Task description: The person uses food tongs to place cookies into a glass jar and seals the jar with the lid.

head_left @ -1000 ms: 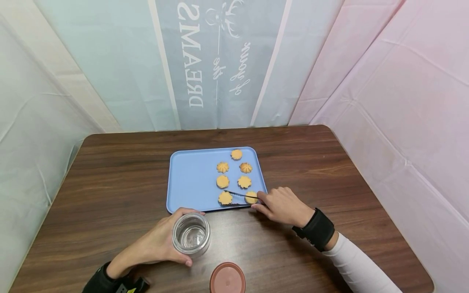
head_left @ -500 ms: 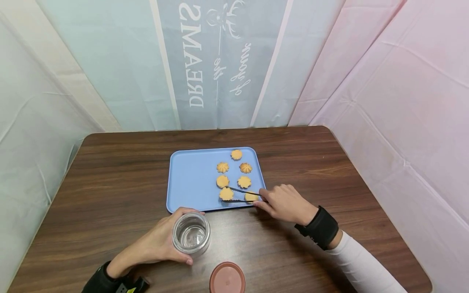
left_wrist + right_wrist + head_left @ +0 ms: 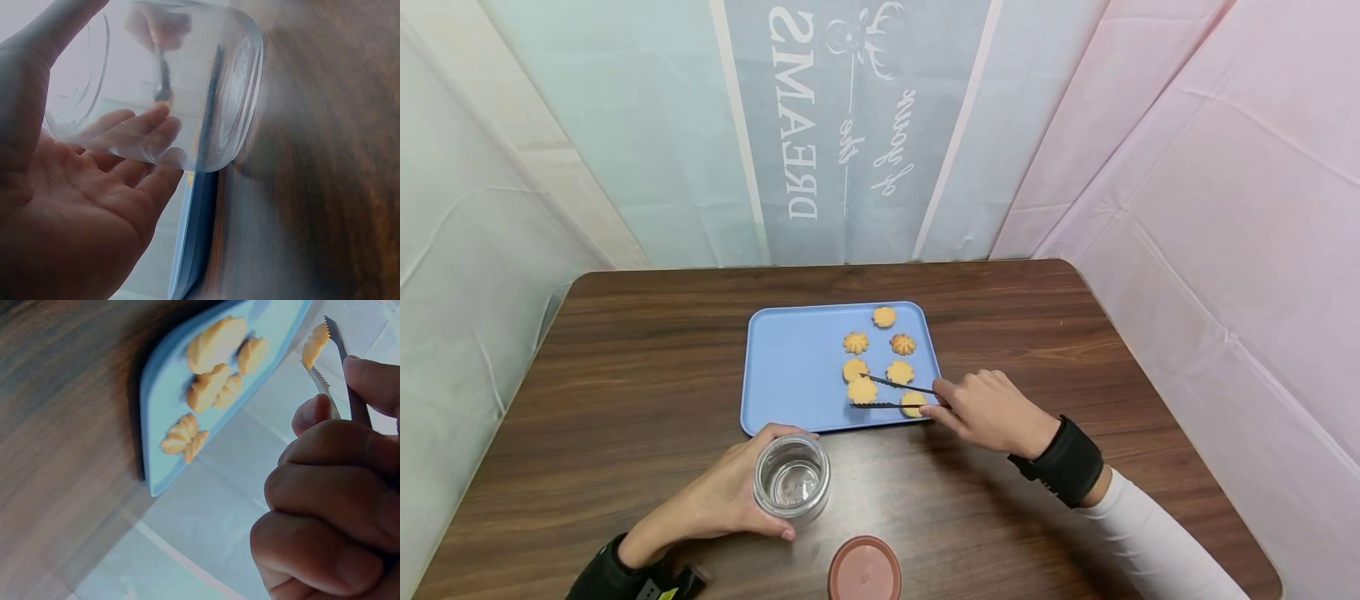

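Note:
In the head view my left hand (image 3: 718,492) grips an uncapped clear glass jar (image 3: 792,483), upright on the table before the tray. The left wrist view shows the fingers wrapped round the glass wall of the jar (image 3: 187,81). My right hand (image 3: 996,414) holds dark tongs (image 3: 891,406) with toothed tips. Between those tips is a yellow flower-shaped cookie (image 3: 862,390); seen from the right wrist, this cookie (image 3: 315,344) is raised well clear of the tray. Several other cookies (image 3: 900,372) lie on the right half of the blue tray (image 3: 797,358).
A round brown-pink lid (image 3: 865,571) lies on the dark wooden table (image 3: 1037,333) at the front, right of the jar. Fabric curtains (image 3: 662,167) hang behind the table and on both sides.
The tongs have closed in on the near-left cookie and lifted it, shifting slightly away from me. My right hand moved with them. The left hand and jar have stayed put.

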The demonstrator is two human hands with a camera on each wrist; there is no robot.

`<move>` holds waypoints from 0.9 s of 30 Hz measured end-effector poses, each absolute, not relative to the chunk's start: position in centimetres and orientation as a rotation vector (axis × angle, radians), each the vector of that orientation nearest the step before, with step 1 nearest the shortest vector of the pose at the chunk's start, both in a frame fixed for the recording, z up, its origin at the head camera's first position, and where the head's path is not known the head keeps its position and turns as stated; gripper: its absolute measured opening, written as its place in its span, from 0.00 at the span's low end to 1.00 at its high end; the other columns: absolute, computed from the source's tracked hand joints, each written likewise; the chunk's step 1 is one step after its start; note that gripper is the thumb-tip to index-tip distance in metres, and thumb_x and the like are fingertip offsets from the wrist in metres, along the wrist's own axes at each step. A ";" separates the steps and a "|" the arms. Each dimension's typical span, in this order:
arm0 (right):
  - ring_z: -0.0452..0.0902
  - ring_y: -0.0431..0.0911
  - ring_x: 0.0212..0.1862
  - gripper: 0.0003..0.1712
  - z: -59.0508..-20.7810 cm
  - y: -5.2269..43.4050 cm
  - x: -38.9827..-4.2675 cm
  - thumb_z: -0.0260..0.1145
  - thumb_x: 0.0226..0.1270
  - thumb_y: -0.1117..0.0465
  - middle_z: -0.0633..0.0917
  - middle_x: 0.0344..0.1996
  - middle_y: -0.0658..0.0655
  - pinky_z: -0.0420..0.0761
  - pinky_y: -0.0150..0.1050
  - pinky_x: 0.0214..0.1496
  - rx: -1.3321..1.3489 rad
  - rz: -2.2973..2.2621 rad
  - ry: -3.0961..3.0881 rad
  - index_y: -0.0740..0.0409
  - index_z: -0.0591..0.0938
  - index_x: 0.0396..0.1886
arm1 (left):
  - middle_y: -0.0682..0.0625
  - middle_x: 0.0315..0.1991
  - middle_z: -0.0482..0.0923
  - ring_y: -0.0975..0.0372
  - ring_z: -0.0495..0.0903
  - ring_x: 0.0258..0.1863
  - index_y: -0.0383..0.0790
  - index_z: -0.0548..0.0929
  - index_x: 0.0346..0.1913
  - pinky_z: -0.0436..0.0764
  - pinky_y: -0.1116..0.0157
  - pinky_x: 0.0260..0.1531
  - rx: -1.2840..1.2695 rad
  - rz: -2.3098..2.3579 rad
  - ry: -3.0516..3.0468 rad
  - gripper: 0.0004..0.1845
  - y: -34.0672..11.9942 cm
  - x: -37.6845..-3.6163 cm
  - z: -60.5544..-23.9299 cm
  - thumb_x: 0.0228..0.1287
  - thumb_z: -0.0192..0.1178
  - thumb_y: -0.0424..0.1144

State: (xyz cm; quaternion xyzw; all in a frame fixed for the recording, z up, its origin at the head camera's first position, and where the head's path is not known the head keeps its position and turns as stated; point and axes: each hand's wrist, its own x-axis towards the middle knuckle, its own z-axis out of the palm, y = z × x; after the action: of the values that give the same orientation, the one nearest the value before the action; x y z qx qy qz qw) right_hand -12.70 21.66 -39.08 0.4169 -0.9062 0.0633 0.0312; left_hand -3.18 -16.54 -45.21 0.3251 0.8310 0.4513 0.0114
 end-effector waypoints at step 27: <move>0.48 0.31 0.15 0.27 -35.4 20.9 -11.2 0.53 0.84 0.37 0.56 0.13 0.39 0.45 0.30 0.21 1.363 0.218 -2.648 0.47 0.71 0.26 | 0.56 0.62 0.83 0.59 0.84 0.57 0.44 0.72 0.71 0.80 0.62 0.59 1.029 1.454 2.576 0.57 -16.5 -3.1 -45.2 0.34 0.90 0.54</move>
State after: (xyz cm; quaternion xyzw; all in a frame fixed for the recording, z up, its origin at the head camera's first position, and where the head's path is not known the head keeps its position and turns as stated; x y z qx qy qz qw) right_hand -11.18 20.93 -35.45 0.4550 -0.8841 0.0729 0.0775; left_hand -3.13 -16.50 -45.19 0.3286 0.8225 0.4642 0.0049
